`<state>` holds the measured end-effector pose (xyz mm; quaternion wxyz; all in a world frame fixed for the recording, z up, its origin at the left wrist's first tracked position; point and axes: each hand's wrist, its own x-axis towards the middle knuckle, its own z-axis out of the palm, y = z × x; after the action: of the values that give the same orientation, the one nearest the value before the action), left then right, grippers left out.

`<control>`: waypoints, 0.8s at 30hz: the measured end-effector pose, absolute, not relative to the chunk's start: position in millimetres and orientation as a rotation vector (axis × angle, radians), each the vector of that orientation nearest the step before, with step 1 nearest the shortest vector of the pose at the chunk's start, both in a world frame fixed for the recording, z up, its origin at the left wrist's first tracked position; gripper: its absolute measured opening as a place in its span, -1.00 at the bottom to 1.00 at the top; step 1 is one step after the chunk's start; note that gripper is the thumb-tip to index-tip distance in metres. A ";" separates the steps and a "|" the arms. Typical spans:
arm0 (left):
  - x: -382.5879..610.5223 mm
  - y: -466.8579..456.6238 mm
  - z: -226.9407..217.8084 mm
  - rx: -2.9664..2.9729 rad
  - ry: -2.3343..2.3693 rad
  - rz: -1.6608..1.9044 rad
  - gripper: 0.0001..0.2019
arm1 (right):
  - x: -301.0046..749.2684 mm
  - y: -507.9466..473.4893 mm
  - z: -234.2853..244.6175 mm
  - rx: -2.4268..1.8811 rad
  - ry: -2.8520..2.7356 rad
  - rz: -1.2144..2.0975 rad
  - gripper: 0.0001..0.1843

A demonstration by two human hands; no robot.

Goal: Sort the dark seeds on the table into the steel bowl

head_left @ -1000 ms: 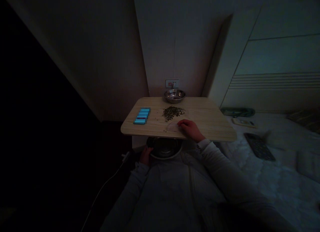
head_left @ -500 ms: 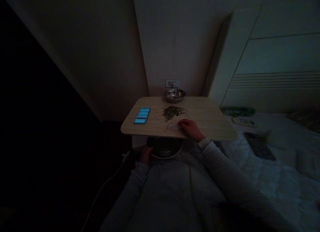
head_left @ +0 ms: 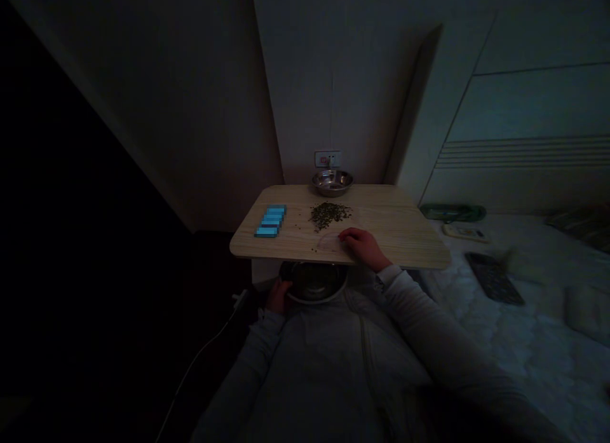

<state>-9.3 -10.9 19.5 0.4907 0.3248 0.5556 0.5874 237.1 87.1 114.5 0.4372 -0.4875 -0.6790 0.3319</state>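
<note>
Your right hand, nearer, pinches a translucent sheet — dark granules lie beyond-left — while your left hand clasps a basin.

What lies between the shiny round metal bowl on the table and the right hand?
The head view shows a heap of small dark greenish pieces on the pale wooden tabletop.

On my screen, the back bowl looks like smooth, shiny metal. I see a smooth, pale wood table. Small bits heaped on it look rough and dull. The thin, see-through piece looks like plastic. The lower bowl shines inside. I see dull cloth on the sleeve and bumpy cloth on the bed.
</note>
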 end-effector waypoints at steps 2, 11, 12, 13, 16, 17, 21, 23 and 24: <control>-5.2 -11.5 22.6 0.772 1.327 1.408 -0.91 | 236.9 86.2 115.4 -1.214 -1.681 0.823 -0.81; -16.0 -14.8 30.3 0.945 1.428 1.382 -0.77 | 235.6 86.1 115.5 -1.245 -1.672 0.816 -0.81; -15.0 -14.9 30.4 0.917 1.423 1.376 -0.81 | 235.4 86.0 115.6 -1.251 -1.671 0.817 -0.80; -13.1 -14.8 30.1 0.877 1.416 1.377 -0.85 | 235.2 85.9 115.7 -1.254 -1.673 0.822 -0.80; -5.8 -12.8 26.1 0.740 1.396 1.423 -0.92 | 235.7 86.1 115.7 -1.245 -1.683 0.826 -0.80; -3.7 -11.7 24.0 0.703 1.389 1.438 -0.92 | 236.1 86.5 115.3 -1.239 -1.686 0.824 -0.80; -1.7 -8.9 17.1 0.650 1.358 1.458 -0.89 | 237.7 88.7 112.3 -1.215 -1.685 0.815 -0.81; -3.9 -9.1 16.3 0.701 1.359 1.455 -0.90 | 238.1 89.4 110.7 -1.196 -1.683 0.821 -0.81; -5.1 -9.4 16.6 0.739 1.360 1.455 -0.91 | 238.2 89.6 110.2 -1.186 -1.682 0.824 -0.81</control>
<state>-5.1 -9.4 16.6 0.4871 0.3038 0.5593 0.5980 238.2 89.6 110.2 0.4461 -0.4790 -0.6789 0.3326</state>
